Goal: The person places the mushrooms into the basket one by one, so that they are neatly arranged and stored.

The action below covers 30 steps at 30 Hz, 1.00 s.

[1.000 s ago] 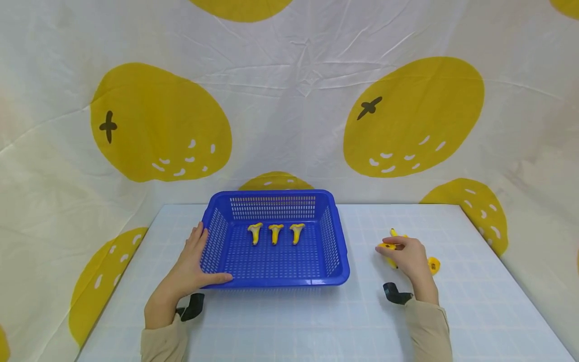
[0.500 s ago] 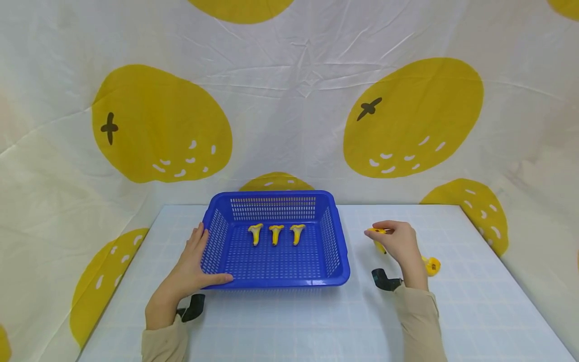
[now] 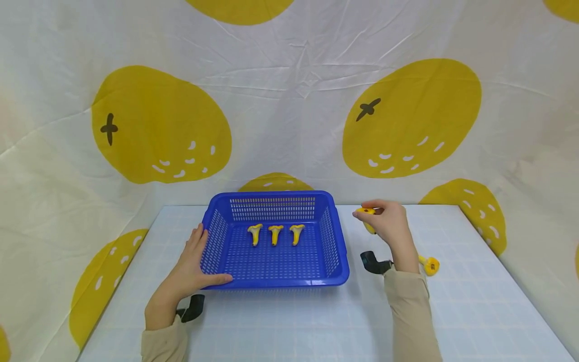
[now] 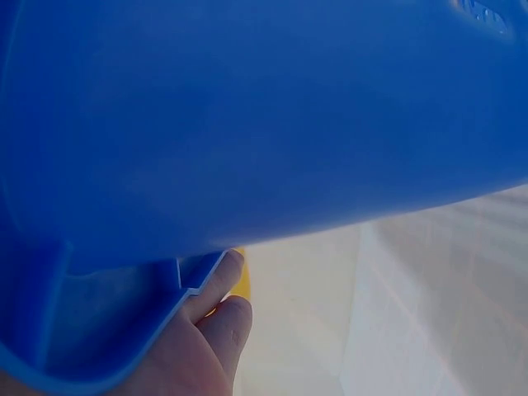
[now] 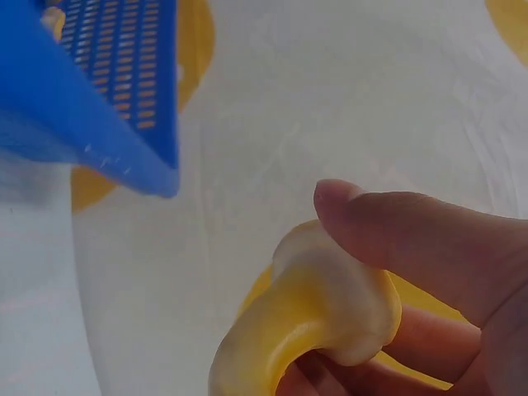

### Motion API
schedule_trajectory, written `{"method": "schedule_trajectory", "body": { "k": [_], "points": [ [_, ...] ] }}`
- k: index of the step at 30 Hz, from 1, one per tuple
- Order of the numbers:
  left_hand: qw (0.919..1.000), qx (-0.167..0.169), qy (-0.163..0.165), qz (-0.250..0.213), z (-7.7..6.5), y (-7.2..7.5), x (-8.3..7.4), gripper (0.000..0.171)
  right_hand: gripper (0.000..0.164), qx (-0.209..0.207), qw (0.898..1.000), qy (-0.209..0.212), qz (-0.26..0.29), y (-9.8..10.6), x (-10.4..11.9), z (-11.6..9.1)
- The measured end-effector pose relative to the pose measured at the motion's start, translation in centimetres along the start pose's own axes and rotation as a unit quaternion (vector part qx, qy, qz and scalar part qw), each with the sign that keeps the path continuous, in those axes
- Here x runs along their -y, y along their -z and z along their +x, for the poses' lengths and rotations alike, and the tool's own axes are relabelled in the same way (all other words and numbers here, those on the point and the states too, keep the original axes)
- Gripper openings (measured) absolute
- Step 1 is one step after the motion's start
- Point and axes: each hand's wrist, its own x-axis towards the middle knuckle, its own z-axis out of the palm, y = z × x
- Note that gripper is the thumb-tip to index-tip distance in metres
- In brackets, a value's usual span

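Observation:
Between the thumb and fingers of my right hand is a yellow toy chanterelle mushroom, lifted to the right of the blue basket. In the right wrist view, the pale underside and curved stem of this chanterelle show below the thumb. My left hand rests on the front left corner of the blue perforated plastic basket, its thumb along the front rim and straight fingers against the left side. Inside the basket, three similar chanterelles lie in a row, caps toward the back.
Another chanterelle lies on the table to the right, partly hidden by my right forearm. A white curtain printed with big yellow fruit hangs behind the table. A black camera mount sits at each wrist.
My right hand has picked the chanterelle up from the table and carried it left and toward the back, nearer the basket. The left hand and the basket have stayed in place.

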Motion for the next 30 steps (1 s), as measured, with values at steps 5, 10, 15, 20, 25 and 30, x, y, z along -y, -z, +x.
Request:
{"method": "schedule_trajectory", "body": {
  "k": [5,10,15,20,25,30],
  "points": [
    [1.0,0.001,0.001,-0.001,0.0,0.1,-0.1,0.133,0.044,0.001,1.0,0.022,0.016,-0.4,2.4,0.3],
    [1.0,0.003,0.005,-0.002,0.1,0.1,-0.1,0.134,0.043,0.007,0.999,0.039,0.034,-1.6,4.4,0.6],
    [0.9999,0.004,0.009,-0.002,0.0,0.1,-0.2,0.133,0.039,0.014,0.996,0.059,0.066,-3.9,6.1,0.8],
    [1.0,0.004,0.008,-0.002,-0.1,0.1,-0.2,0.133,0.035,0.016,0.991,0.074,0.108,-6.9,7.5,0.6],
    [1.0,0.003,0.004,-0.002,-0.1,0.2,-0.2,0.133,0.034,0.015,0.989,0.073,0.126,-9.8,8.5,0.2],
    [1.0,0.002,0.0,-0.002,0.0,0.2,-0.1,0.133,0.031,0.018,0.99,0.07,0.122,-12.1,9.3,-0.1]
  ]
}}
